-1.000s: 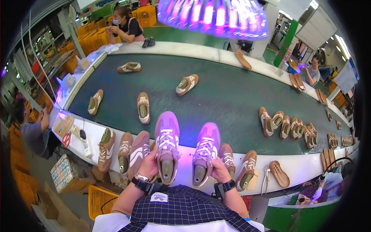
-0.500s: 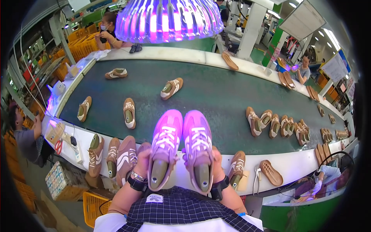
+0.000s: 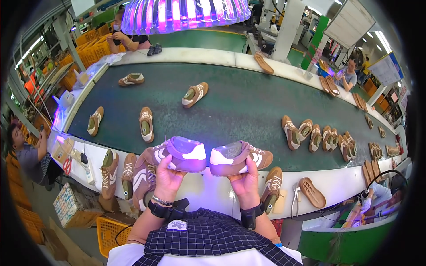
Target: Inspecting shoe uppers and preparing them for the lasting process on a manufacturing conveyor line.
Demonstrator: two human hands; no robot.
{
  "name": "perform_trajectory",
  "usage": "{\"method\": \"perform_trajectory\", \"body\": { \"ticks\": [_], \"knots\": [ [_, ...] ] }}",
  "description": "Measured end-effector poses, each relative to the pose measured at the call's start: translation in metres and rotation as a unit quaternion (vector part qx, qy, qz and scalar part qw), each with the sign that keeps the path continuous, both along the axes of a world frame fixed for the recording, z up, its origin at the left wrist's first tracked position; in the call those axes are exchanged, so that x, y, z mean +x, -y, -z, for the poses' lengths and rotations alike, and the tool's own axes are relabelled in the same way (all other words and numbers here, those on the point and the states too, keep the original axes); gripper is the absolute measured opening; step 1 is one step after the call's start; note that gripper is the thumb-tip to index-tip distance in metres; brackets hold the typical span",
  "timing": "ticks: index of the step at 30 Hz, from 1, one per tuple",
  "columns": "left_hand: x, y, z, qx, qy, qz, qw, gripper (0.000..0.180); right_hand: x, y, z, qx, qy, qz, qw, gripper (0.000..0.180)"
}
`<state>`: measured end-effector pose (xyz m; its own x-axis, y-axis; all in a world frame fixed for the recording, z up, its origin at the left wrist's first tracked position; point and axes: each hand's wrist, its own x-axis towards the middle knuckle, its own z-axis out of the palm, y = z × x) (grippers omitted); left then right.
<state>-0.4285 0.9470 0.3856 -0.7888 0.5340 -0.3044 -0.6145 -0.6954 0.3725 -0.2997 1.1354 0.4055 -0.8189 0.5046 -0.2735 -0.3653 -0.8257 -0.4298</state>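
My left hand (image 3: 169, 181) grips a brown-and-white sneaker (image 3: 178, 163) from below, its thumb up along the side. A matching sneaker (image 3: 235, 166) is in my right hand (image 3: 245, 182), also held with the thumb on its near side. Both are raised above the white table edge, toes pointing outward and white heels facing each other with a small gap. Purple light falls on the heels, and the printed insoles show through the openings. Left of my left hand stand several sneakers (image 3: 110, 175); another laced sneaker (image 3: 271, 186) stands beside my right wrist.
A glowing purple lamp (image 3: 186, 17) hangs ahead. Sneakers are spread over the green conveyor belt (image 3: 230, 111). Pincers (image 3: 295, 201) and a tan sole (image 3: 312, 193) lie at right, red-handled scissors (image 3: 67, 166) at left. Co-workers sit around; a yellow crate (image 3: 106, 235) stands below.
Both sneakers have turned from toes pointing away to toes pointing outward, heels together in the middle. My hands now show on their near sides. The lamp appears slightly higher in view.
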Motion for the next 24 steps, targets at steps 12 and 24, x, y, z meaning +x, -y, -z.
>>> {"method": "perform_trajectory", "body": {
  "ticks": [12,24],
  "knots": [
    [-0.0003,-0.0018,0.0038,-0.01,0.023,0.015,1.0,0.043,-0.0071,0.0115,0.0016,0.04,0.011,0.027,0.999,0.054],
    [0.0004,-0.0062,0.0072,-0.029,0.008,0.014,0.999,0.051,-0.0068,0.01,0.0095,0.03,0.027,0.029,0.999,0.056]
  ]
}}
